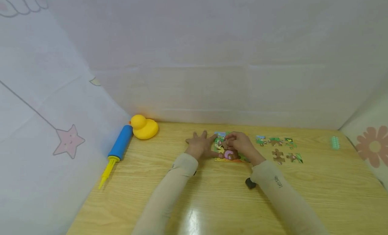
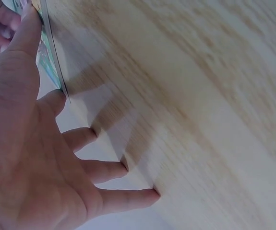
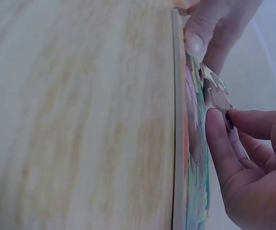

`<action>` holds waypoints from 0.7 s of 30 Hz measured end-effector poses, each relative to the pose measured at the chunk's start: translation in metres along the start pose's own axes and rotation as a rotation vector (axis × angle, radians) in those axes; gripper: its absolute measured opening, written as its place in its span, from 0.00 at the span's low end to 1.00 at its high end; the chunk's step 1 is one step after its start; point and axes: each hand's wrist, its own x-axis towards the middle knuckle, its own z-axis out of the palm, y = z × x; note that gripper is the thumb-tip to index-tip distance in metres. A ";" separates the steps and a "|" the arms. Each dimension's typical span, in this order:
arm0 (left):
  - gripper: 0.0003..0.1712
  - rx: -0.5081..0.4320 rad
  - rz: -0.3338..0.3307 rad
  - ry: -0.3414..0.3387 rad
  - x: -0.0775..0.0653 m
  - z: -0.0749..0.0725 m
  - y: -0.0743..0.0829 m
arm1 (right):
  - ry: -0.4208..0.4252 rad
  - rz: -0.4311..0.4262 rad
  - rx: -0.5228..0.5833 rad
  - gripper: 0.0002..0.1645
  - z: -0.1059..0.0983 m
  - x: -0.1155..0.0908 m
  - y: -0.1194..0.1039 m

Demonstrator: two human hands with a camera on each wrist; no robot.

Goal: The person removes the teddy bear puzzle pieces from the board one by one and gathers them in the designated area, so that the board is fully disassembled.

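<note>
Right wrist: puzzle piece [image 3: 219, 95] is pinched in right hand [image 3: 253, 165]; board [image 3: 178, 120] beneath.

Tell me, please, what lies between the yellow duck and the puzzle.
The head view shows the left hand between the yellow duck and the puzzle, touching the puzzle; from duck to hand, the wooden table is bare.
</note>
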 end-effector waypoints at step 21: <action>0.58 -0.027 -0.006 0.010 0.002 0.002 -0.001 | -0.035 0.069 0.255 0.31 -0.077 -0.041 0.050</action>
